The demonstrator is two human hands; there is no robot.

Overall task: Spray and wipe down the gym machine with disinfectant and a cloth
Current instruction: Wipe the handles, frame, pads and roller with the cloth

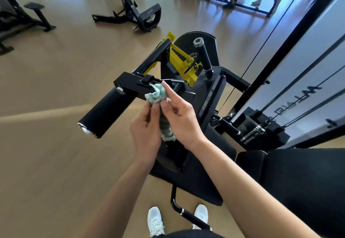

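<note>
Tan gym flooring (56, 88) is filling the left half of the view, with black bench frames (130, 4) standing on it far back, well apart from the person. Nearer, the gym machine (211, 88) is extending a black padded roller (108, 111) down and to the left from a black square bracket (130, 84). Just right of the roller, the left hand (147, 125) is rising from below with fingers curled, pinching the lower length of a green and white cloth (155, 94). The cloth's bunched top is sitting against the front of the bracket, while its tail is hanging down between the two hands. The right hand (179, 118) is pressing its thumb onto the cloth from the other side, index finger pointing straight up toward the bracket, remaining fingers curling behind. Behind the hands, a yellow lever (179, 58) and a black ribbed handle (203, 55) are angling upward. Further right, a weight stack (252, 129) is sitting under taut cables (298, 92), and a black seat pad (298, 181) is filling the lower right. White shoes (155, 221) are showing at the bottom edge.
</note>
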